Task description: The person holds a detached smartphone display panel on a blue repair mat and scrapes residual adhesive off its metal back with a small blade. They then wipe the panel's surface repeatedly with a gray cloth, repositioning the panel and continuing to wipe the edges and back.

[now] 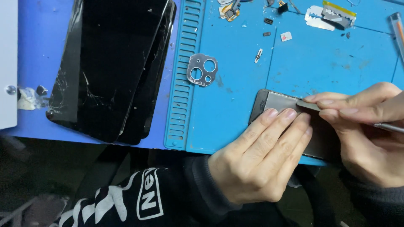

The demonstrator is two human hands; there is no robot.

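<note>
A blue repair mat (235,105) with a ribbed slotted strip along its left side covers the counter (38,84), which is itself blue. Near the mat's front edge lies a phone body (275,103) with a grey metal plate showing. The left hand (261,155) rests on it with fingers flat and extended, pressing it down rather than gripping. The right hand (370,134) is closed in a pinch on a thin metal tool (309,105) whose flat tip lies on the plate; it may be a blade or a spudger, the fingers hide most of it. Left of the mat sit two stacked cracked black screens (109,63). A grey camera-lens frame (202,69) lies on the mat, with razor blades (330,17) and small loose parts (258,55) towards the far edge.
</note>
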